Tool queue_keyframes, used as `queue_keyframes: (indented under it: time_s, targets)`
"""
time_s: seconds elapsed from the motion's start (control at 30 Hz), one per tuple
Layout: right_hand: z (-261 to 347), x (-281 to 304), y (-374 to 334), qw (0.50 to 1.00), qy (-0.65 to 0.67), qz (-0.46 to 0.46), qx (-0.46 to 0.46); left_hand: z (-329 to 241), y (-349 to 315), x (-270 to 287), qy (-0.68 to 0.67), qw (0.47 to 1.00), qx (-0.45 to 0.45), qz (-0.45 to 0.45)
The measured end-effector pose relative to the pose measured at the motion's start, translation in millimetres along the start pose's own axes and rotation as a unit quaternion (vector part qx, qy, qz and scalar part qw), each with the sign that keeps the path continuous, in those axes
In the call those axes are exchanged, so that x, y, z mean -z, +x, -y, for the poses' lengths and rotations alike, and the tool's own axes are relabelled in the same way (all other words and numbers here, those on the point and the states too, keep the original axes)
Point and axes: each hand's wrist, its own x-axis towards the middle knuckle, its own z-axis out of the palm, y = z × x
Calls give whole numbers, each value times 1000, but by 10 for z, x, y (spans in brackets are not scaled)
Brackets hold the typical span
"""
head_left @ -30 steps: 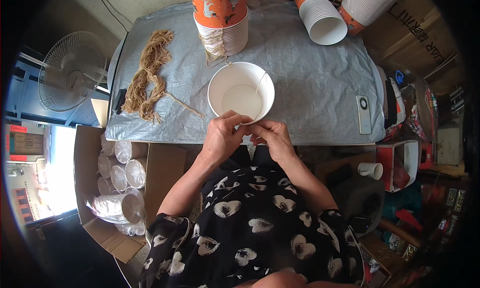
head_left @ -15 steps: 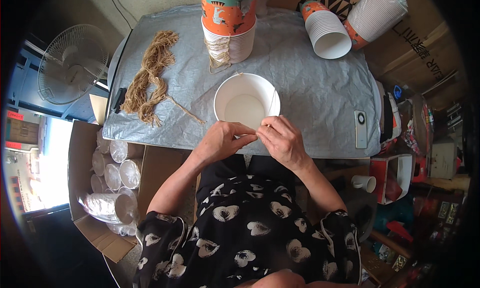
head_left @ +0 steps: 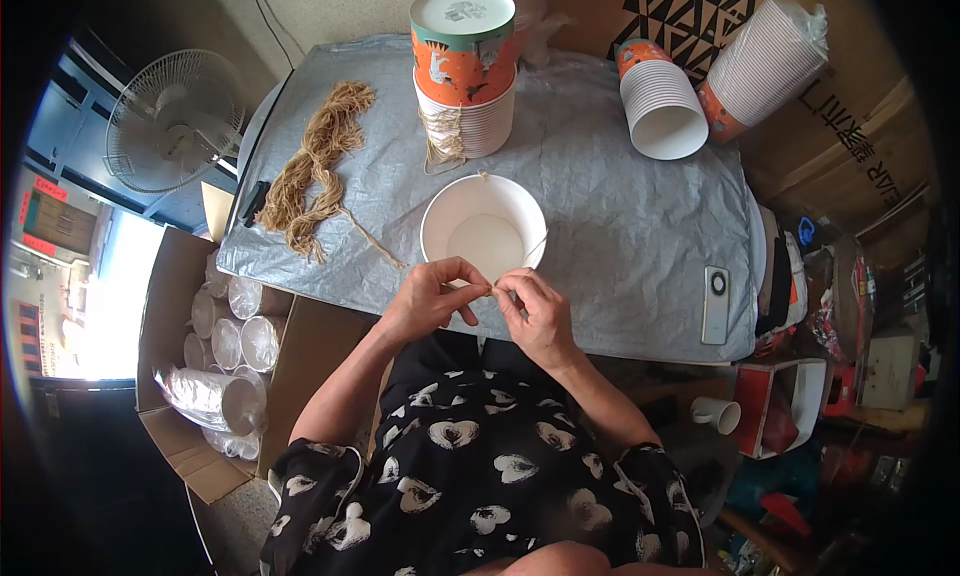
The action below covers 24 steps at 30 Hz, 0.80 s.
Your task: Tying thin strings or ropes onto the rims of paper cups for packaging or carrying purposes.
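A white paper bucket [head_left: 484, 216] stands with its mouth up at the near edge of the table. A thin cord [head_left: 536, 248] runs over its right inner wall toward my fingers, and a small knot of it shows at the far rim. My left hand [head_left: 432, 296] and my right hand [head_left: 533, 314] meet in front of the near rim, thumbs and fingertips pinched together on the cord's end. The pinched bit is tiny and mostly covered. Behind the bucket rises an upside-down stack of orange and green paper buckets [head_left: 463, 71], with loops of cord hanging on its left side.
A bundle of brown cords [head_left: 318, 176] lies at the left on the grey table cover [head_left: 570, 166]. More stacked buckets [head_left: 665, 111] lie at the far right, and a phone [head_left: 715, 306] near the right edge. Below left, a carton [head_left: 215, 471] holds several wrapped cups; a fan [head_left: 175, 121] stands behind.
Both hands have moved slightly left and toward me relative to the bucket, still pinching together. The whole scene has shifted lower in the picture as the view tilted.
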Motion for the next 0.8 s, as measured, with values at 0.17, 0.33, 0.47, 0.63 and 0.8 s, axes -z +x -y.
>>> queue_keyframes:
  time_s: [0.17,0.33,0.47,0.63,0.8]
  targets:
    - [21,-39,21,998,-44,-25,28,-15,26,-25,-81,997,17,-4]
    - [48,-35,57,997,-68,-8,31,-355,-140,64,-142,981,-86,-99]
    - [8,-79,87,997,-75,-3,19,-763,-339,58,20,961,-183,-207]
    - [-6,-112,89,995,42,53,-72,-672,-368,-17,115,939,-248,-208]
    - [87,50,272,950,191,140,-203,-388,-253,-113,44,957,-208,-198]
